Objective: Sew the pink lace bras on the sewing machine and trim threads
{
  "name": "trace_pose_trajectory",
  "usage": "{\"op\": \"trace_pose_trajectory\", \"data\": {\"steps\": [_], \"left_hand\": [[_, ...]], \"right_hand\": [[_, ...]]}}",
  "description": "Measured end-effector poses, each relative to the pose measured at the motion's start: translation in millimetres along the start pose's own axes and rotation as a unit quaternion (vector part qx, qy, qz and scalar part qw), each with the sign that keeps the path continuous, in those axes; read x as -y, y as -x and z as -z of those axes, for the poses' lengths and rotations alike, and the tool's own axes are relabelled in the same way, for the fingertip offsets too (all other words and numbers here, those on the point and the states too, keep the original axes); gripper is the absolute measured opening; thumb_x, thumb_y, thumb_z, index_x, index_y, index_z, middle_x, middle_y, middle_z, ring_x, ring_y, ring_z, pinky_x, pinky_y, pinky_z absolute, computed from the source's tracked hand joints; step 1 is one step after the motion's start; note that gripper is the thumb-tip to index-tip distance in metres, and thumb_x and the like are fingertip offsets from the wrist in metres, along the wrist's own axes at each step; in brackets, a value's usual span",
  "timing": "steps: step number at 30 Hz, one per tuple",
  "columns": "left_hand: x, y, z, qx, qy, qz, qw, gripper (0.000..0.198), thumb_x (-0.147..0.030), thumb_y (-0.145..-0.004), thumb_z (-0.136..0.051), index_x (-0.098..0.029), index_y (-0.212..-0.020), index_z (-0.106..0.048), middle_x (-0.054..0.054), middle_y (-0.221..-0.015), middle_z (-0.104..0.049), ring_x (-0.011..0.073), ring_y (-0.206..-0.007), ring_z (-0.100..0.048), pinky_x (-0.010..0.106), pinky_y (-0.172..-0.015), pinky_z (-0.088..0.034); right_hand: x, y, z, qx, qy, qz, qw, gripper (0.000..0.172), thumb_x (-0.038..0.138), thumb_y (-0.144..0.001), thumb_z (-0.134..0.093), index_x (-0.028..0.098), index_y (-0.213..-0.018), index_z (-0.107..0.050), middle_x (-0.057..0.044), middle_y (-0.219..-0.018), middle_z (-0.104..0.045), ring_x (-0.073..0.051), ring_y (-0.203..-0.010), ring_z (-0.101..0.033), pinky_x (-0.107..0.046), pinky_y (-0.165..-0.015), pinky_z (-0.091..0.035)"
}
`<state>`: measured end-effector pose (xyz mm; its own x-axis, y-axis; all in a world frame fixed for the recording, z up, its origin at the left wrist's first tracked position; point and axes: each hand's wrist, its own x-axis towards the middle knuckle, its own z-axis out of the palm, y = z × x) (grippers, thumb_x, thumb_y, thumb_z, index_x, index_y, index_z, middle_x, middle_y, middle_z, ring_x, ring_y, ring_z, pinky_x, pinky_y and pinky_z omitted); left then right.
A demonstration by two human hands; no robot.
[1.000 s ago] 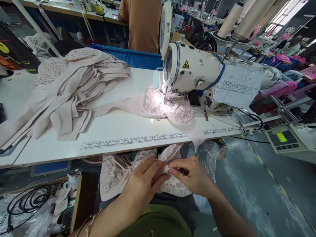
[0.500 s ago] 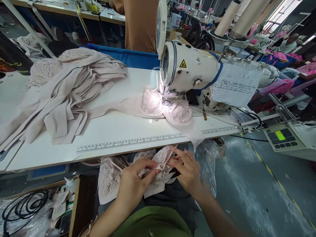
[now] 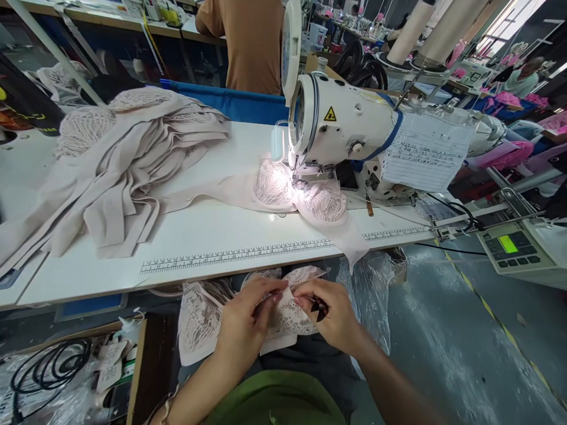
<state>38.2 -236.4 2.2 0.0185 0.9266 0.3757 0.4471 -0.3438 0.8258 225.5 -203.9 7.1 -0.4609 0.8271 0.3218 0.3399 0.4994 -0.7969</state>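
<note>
It's a sewing wkshop, w/ sewing m/c (image 3: 345,118), bra pile (image 3: 133,147) & workstns (image 3: 473,75) behind

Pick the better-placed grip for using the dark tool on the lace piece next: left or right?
Right, probably: the right grip holds the dark tool close beside the lace piece. The left grip pinches that piece with no tool visible, so it seems better suited to steadying.

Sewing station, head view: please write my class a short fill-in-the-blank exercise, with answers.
1. The left hand and right hand pinch pale fabric patterned with ____.
2. A dark object sits in the ____ hand.
3. The warning sign on the sewing machine is shaped like a ____.
4. Scale markings on the table resemble a ____.
Missing words: lace; right; triangle; ruler.
</note>
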Motion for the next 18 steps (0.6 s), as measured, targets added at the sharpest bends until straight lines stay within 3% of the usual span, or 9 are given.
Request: {"op": "trace_pose_trajectory", "data": {"steps": [3,7,13,18], "left_hand": [[2,4,-3.3,-0.046,-0.09,-0.089,0.991,0.018,-0.01,-0.096,-0.056,-0.022,-0.103,-0.068,0.005,-0.096,-0.073,0.0196,-0.09,-0.067,0.029,-0.077,-0.056],[8,10,-8.4,-0.039,-0.152,-0.136,0.978,0.014,-0.018,-0.095,-0.065,-0.019,-0.108,-0.067,0.007,-0.095,-0.073,0.0223,-0.088,-0.066,0.033,-0.079,-0.058],[17,12,-15.1,-0.045,-0.153,-0.129,0.979,0.011,-0.019,-0.096,-0.063,-0.017,-0.105,-0.067,0.007,-0.091,-0.073,0.0216,-0.087,-0.067,0.031,-0.079,-0.059],[18,9,-10.2,-0.021,-0.088,-0.063,0.994,0.009,-0.015,-0.093,-0.062,-0.019,-0.094,-0.069,0.005,-0.083,-0.072,0.0198,-0.08,-0.068,0.028,-0.072,-0.057]], "right_hand": [[1,1,-2,0.015,-0.049,-0.088,0.995,0.019,0.032,-0.096,-0.059,0.021,-0.084,-0.069,0.0,-0.064,-0.063,-0.012,-0.052,-0.052,-0.023,-0.049,-0.039],[-1,2,-5,0.007,-0.072,-0.167,0.983,0.021,0.034,-0.094,-0.061,0.02,-0.083,-0.073,-0.001,-0.063,-0.065,-0.013,-0.054,-0.052,-0.024,-0.051,-0.039],[-9,7,-13,0.004,-0.089,-0.193,0.977,0.019,0.032,-0.091,-0.064,0.021,-0.087,-0.078,-0.002,-0.071,-0.073,-0.015,-0.059,-0.058,-0.025,-0.054,-0.044],[-9,10,-17,0.001,-0.088,-0.144,0.986,0.018,0.03,-0.094,-0.063,0.022,-0.089,-0.079,-0.003,-0.075,-0.075,-0.015,-0.06,-0.062,-0.024,-0.052,-0.046]]}}
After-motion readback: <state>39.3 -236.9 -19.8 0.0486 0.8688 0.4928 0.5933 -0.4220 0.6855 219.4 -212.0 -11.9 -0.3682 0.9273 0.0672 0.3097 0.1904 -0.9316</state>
